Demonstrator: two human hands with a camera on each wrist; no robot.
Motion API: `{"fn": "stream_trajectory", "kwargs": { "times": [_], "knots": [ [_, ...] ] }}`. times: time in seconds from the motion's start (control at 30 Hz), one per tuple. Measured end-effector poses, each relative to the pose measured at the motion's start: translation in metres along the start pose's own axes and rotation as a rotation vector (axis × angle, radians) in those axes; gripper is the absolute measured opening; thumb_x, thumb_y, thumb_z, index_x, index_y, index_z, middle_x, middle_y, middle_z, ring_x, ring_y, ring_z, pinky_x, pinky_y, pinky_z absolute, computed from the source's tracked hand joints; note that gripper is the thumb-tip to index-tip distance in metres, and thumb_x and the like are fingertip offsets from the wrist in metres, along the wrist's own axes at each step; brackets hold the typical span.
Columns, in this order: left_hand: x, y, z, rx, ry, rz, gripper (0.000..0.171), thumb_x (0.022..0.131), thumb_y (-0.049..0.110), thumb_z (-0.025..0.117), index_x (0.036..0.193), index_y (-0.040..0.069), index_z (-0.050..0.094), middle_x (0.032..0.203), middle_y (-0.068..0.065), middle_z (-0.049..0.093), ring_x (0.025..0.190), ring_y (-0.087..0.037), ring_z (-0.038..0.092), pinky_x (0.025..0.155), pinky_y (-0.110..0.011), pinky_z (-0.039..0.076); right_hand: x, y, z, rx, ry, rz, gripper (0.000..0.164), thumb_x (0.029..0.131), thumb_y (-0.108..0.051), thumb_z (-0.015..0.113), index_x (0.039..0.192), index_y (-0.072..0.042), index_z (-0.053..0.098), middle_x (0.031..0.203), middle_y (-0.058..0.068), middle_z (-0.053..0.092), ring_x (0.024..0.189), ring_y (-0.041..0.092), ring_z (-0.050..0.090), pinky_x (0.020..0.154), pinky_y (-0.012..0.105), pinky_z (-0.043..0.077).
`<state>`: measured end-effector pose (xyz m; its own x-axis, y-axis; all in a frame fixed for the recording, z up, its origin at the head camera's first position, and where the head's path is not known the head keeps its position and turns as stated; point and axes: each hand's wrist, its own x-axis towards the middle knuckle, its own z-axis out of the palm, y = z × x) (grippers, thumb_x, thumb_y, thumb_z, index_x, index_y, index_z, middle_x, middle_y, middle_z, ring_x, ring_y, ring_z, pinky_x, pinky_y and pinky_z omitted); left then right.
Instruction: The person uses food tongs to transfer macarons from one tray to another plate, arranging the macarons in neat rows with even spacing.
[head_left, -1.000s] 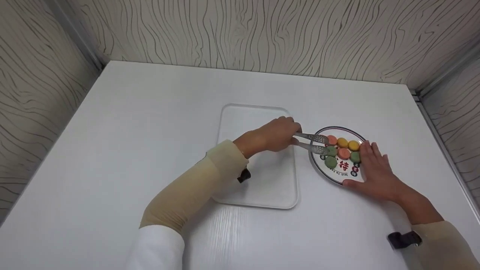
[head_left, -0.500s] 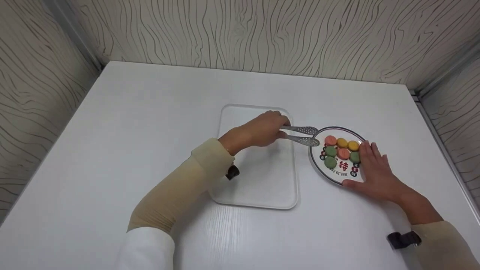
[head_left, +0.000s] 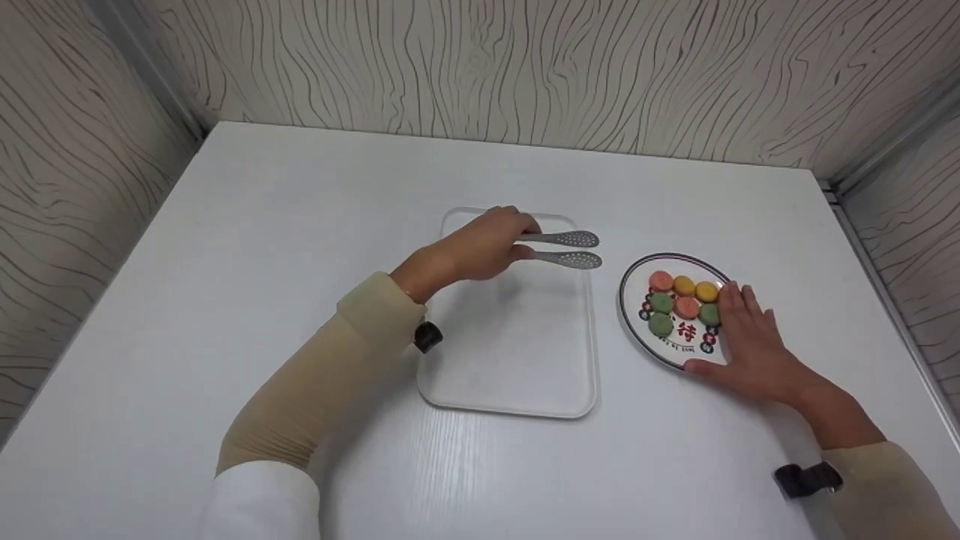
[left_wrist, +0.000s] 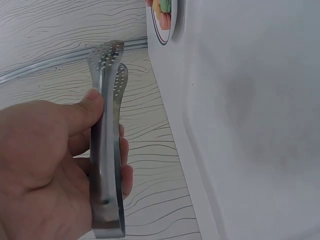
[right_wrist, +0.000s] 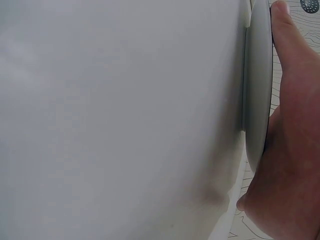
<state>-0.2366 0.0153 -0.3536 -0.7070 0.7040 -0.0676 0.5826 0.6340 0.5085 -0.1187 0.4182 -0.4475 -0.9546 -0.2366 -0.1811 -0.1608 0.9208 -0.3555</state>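
My left hand (head_left: 491, 244) grips metal tongs (left_wrist: 106, 150) above the far part of a white tray. The perforated tong ends stand apart with nothing between them, reaching past the tray's right edge in the head view. To the right lies a round white plate (head_left: 636, 294) with a dark rim and red lettering. On it sit several macarons: pink (head_left: 661, 280), yellow (head_left: 684, 285) and green (head_left: 661, 324). My right hand (head_left: 754, 345) rests on the plate's right rim, fingers straight and thumb at the front edge. From the right wrist view, the plate's underside (right_wrist: 259, 85) shows beside the thumb.
The shallow white rectangular tray (head_left: 517, 367) lies mid-table, left of the plate. A white table (head_left: 315, 202) carries everything, with wood-patterned panels (head_left: 480, 67) rising behind and at both sides.
My left hand has drawn the tongs away from over the plate, leftward and slightly back, above the tray. The macarons on the plate and my right hand have stayed in place.
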Motion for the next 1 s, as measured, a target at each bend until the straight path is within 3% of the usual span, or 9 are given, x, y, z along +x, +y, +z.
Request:
{"fn": "stream_trajectory", "kwargs": {
  "times": [0.23,0.57,1.0],
  "knots": [
    [-0.013,-0.011,-0.009,-0.013,0.015,-0.056,0.037,0.104,0.018,0.061,0.137,0.001,0.058,0.126,-0.010,0.063,0.114,-0.020,0.056,0.100,-0.033,0.046,-0.002,0.000,0.000,0.017,0.003,-0.015,0.125,0.088,-0.054,0.073,0.156,0.010,-0.011,0.163,0.034,-0.011,0.150,0.047,-0.020,0.113,0.072,-0.010],
    [-0.033,-0.030,-0.019,-0.052,0.056,-0.064,0.039,0.103,0.013,0.061,0.138,-0.003,0.054,0.127,-0.014,0.062,0.114,-0.023,0.056,0.098,-0.034,0.048,-0.001,-0.001,-0.002,0.014,-0.002,-0.008,0.127,0.087,-0.055,0.073,0.156,0.010,-0.011,0.163,0.035,-0.011,0.150,0.047,-0.020,0.114,0.071,-0.011],
    [-0.061,-0.059,-0.022,-0.027,0.094,-0.150,0.037,0.104,0.009,0.058,0.139,-0.004,0.055,0.125,-0.019,0.061,0.112,-0.026,0.055,0.095,-0.039,0.050,-0.001,0.000,-0.001,0.015,-0.005,-0.004,0.128,0.087,-0.056,0.074,0.156,0.010,-0.012,0.163,0.035,-0.011,0.149,0.048,-0.020,0.114,0.071,-0.010]
  ]
}}
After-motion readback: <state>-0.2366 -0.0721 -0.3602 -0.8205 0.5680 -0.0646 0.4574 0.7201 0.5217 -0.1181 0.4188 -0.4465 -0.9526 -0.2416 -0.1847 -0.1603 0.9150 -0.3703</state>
